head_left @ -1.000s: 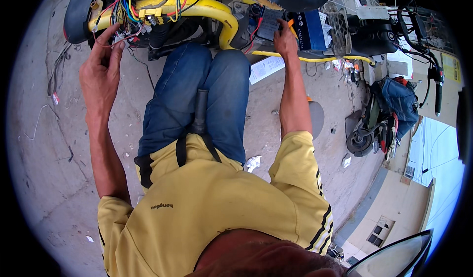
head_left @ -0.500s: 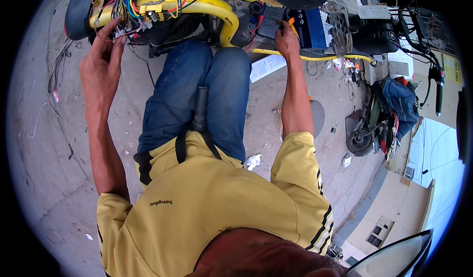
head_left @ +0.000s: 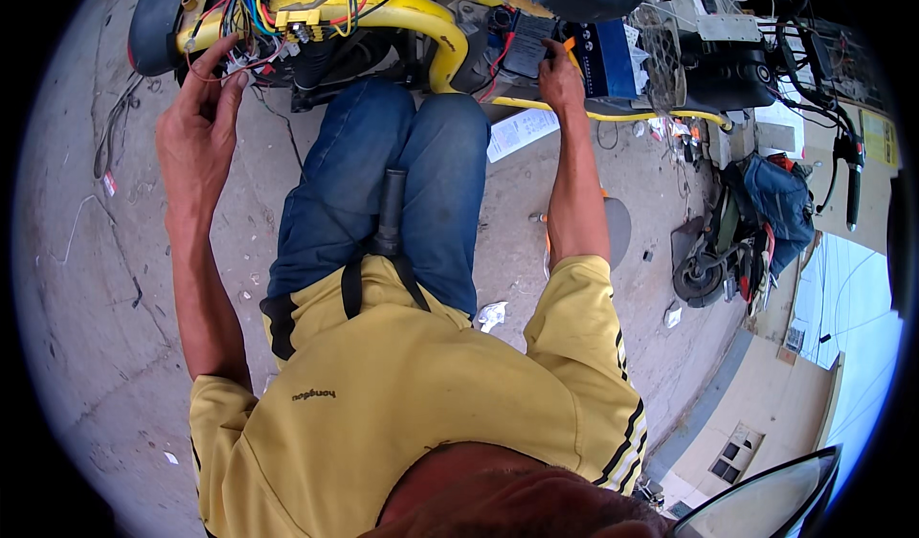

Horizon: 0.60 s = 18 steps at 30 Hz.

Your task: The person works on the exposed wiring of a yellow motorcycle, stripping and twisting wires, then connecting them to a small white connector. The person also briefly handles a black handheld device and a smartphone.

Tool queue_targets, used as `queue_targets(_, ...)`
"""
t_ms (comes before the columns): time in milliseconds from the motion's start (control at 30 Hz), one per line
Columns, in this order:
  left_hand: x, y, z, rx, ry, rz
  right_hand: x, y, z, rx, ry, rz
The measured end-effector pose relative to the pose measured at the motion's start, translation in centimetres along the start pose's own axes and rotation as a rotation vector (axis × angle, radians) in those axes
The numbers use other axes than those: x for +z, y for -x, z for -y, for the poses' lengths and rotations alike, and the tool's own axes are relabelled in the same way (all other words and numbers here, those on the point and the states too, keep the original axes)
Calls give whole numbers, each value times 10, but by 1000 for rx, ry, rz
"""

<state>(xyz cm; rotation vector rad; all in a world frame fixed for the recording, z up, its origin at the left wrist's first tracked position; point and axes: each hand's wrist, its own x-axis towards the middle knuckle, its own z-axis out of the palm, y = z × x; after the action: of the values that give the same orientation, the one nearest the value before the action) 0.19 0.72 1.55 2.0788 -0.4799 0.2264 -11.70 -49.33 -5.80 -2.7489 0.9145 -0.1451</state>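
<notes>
My left hand (head_left: pixel 199 107) is at the bundle of coloured wires (head_left: pixel 251 23) at the left end of a yellow tube frame (head_left: pixel 412 13). Its thumb and forefinger are closed around thin wires (head_left: pixel 239 62). A yellow terminal block (head_left: pixel 299 21) sits on the frame beside them. Further right, the curled fingers of my right hand (head_left: pixel 561 77) rest at a black rectangular box (head_left: pixel 526 48) with a red wire by its left side. An orange strip (head_left: pixel 571 46) shows next to those fingers; whether they grip it is hidden.
A blue box (head_left: pixel 605 59) stands right of my right hand. Below the frame lies a printed sheet (head_left: pixel 522 132). A parked scooter (head_left: pixel 704 270) and handlebars with a black grip (head_left: pixel 853 193) are at the right. Loose cable (head_left: pixel 113 131) and litter lie on the concrete floor.
Both hands stay almost in place. The fingers of my right hand have shifted very slightly at the black box, and the whole view has moved a little.
</notes>
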Motion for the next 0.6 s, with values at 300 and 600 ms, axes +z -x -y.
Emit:
queue_targets(300,-1,0,0,-9,-12,18,1,-2,-1,-4,16,-22)
queue_targets(600,-2,0,-1,-12,-17,19,2,-5,-2,-11,18,-36)
